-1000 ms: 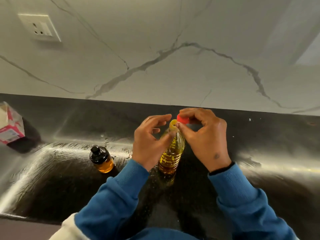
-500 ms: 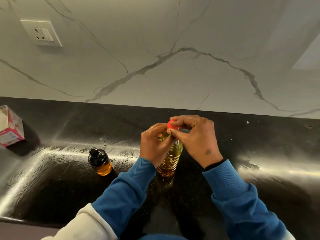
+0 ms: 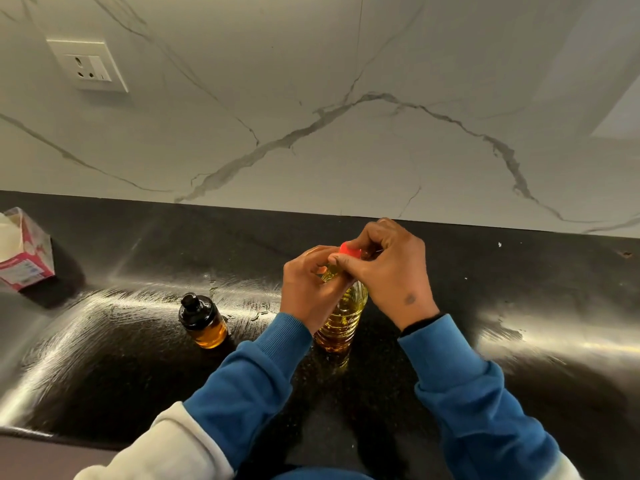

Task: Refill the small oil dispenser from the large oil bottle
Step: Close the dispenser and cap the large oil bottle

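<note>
The large clear plastic oil bottle (image 3: 343, 320) stands upright on the black counter (image 3: 485, 289), holding yellow oil. My left hand (image 3: 308, 289) grips its neck just below the mouth. My right hand (image 3: 388, 271) pinches the red cap (image 3: 349, 250) right at the top of the bottle; whether the cap sits on the mouth is hidden by my fingers. The small oil dispenser (image 3: 202, 320), amber glass with a black lid on, stands to the left of the bottle, apart from both hands.
A pink and white carton (image 3: 24, 258) stands at the far left of the counter. The marble wall behind carries a socket plate (image 3: 88, 65). Wet or oily streaks shine on the counter around the dispenser. The counter's front edge runs along the lower left.
The red cap, held off to the right of the open mouth a second ago, has come over onto the bottle top. My left hand has closed in around the neck.
</note>
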Tool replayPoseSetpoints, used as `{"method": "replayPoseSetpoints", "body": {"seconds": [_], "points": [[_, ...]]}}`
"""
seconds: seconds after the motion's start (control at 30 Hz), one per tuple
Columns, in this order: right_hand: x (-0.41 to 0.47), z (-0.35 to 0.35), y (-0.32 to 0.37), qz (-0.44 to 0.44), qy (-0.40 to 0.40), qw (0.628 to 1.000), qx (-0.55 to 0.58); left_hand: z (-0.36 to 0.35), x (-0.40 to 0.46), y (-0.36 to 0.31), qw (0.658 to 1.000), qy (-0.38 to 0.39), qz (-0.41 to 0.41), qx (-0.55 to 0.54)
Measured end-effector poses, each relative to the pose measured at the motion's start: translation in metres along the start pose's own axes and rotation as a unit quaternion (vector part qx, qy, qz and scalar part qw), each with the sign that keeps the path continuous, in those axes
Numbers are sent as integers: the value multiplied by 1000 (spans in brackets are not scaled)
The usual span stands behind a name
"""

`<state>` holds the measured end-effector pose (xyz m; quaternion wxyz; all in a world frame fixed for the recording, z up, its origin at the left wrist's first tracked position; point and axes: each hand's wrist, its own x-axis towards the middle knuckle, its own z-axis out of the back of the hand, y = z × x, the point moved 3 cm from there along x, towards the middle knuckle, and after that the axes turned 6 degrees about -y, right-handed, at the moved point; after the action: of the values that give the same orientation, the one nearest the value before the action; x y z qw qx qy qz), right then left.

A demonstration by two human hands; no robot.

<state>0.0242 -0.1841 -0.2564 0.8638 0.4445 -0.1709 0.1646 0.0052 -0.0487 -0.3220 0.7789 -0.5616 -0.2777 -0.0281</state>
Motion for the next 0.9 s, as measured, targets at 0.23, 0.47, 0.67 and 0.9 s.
{"method": "replayPoseSetpoints", "body": {"seconds": [0.23, 0.47, 0.67, 0.9], "points": [[0, 0, -6, 9, 50, 997, 65, 3, 3, 0, 1000, 10, 8, -14], [-4, -1, -8, -9, 4, 996, 91, 1, 2, 2, 1000, 7, 11, -24], [-13, -11, 1, 16, -61, 997, 46, 4, 2, 6, 999, 9, 28, -28], [12, 8, -15, 3, 131, 984, 117, 5, 5, -2, 999, 39, 10, -12]]}}
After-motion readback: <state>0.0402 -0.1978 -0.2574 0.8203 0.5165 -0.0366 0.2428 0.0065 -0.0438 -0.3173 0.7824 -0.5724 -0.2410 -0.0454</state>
